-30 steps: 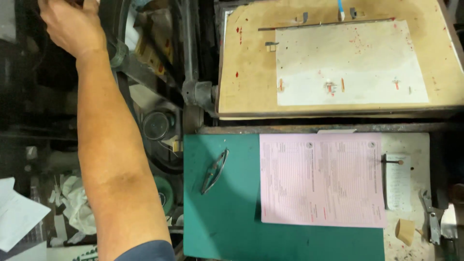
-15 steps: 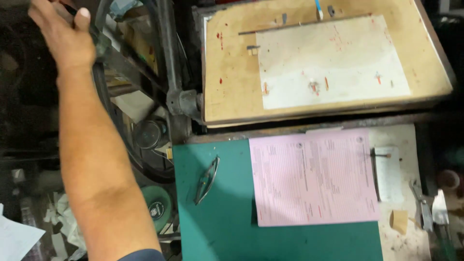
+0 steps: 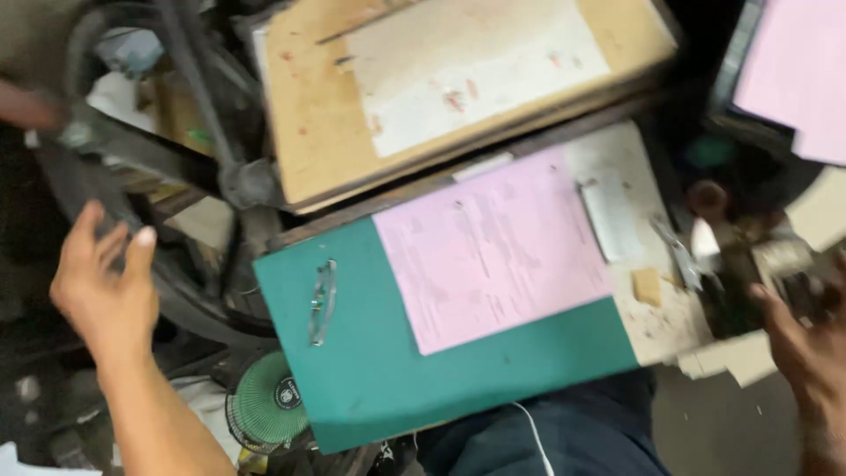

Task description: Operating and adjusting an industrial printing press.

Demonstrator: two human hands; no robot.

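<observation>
My left hand (image 3: 101, 286) hangs at the left with fingers spread, holding nothing, beside the dark wheel rim (image 3: 172, 300) of the machine. My right hand (image 3: 806, 348) shows at the right edge, fingers loosely apart, close to a dark greasy machine part (image 3: 749, 291); whether it touches that part I cannot tell. Between them lies a green board (image 3: 370, 370) with a metal clip (image 3: 322, 301) and a pink printed sheet (image 3: 489, 247) on it. Above it sits a brown wooden platen (image 3: 308, 115) carrying a white sheet (image 3: 467, 66) with red marks.
More pink sheets (image 3: 793, 75) sit at the top right. A small green fan (image 3: 264, 407) stands below the wheel. A white slip (image 3: 610, 216), a metal tool (image 3: 677, 254) and a small tan block (image 3: 648, 286) lie on the pale bench surface (image 3: 661, 322).
My left hand has come down off the top of the wheel and now hangs open lower at the left. The view has swung and tilted, bringing my right hand into sight.
</observation>
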